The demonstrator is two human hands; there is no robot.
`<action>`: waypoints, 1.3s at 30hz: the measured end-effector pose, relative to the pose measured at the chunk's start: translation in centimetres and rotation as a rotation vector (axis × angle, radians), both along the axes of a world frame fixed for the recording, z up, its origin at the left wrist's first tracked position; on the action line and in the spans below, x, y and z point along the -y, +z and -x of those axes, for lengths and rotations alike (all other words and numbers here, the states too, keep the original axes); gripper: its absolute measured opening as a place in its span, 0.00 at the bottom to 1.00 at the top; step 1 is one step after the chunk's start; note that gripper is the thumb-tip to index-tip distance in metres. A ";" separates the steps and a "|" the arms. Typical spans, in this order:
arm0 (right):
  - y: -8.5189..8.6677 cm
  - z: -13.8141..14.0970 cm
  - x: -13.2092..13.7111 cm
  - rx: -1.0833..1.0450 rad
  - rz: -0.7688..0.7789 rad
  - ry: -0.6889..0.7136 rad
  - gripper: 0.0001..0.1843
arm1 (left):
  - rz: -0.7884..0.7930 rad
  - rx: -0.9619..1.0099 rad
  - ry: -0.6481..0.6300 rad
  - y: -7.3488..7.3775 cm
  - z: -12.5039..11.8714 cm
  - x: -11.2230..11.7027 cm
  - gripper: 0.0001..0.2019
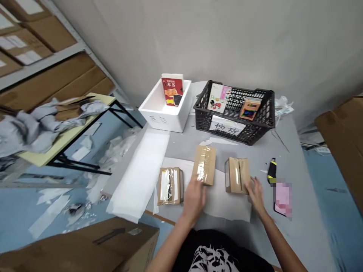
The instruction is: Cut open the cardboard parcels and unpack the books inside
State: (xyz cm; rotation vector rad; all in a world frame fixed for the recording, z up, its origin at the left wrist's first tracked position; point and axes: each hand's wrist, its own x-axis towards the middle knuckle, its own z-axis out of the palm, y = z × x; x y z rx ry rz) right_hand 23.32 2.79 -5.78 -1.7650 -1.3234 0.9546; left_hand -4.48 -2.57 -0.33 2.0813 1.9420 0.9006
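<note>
Three small taped cardboard parcels lie in a row on the grey table (286, 151). My left hand (195, 196) rests on the near end of the middle parcel (204, 163), its fingers curled over the edge. At the near right corner of the right parcel (237, 174), my right hand (256, 194) touches the box with its fingers spread. The left parcel (170, 186) lies apart, untouched, beside a white foam sheet (143, 172).
At the back stand a white foam box (161, 109) holding a red book (172, 90) and a black plastic basket (263, 121) with several books. A black-and-yellow utility knife (272, 170) lies to the right. A large carton (85, 245) sits near left.
</note>
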 end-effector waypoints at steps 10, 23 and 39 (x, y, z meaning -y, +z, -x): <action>1.2 24.9 5.8 -0.219 0.150 0.515 0.28 | 0.504 0.604 0.581 -3.6 14.8 3.5 0.36; 2.6 29.5 4.1 -0.367 0.235 0.420 0.31 | 0.457 0.829 0.335 -0.3 17.9 3.7 0.28; 6.8 30.2 0.4 -0.717 0.120 0.288 0.29 | -0.003 1.292 0.191 0.6 19.3 2.5 0.22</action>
